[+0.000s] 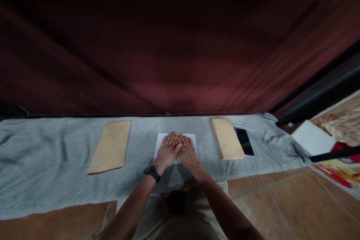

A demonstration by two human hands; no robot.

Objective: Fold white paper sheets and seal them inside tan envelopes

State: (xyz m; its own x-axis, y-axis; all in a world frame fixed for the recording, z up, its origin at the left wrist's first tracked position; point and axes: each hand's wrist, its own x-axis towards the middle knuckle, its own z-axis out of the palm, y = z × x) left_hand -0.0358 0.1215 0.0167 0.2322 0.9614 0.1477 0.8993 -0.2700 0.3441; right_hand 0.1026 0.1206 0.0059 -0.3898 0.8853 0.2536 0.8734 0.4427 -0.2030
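Both of my hands lie flat, side by side, on a white sheet of paper in the middle of the grey cloth. My left hand has its fingers stretched out and pointing away from me; a dark watch sits on that wrist. Close against it, my right hand is also flat, its thumb meeting the left one. Most of the sheet is hidden beneath the hands. A brown envelope rests to the left of them. On the right is a stack of brown envelopes.
A phone with a dark screen lies beside the stack, partly under it. The grey cloth covers the long surface, with a dark red curtain behind. Brown tiles show below. At the far right are a white box-like object and printed packaging.
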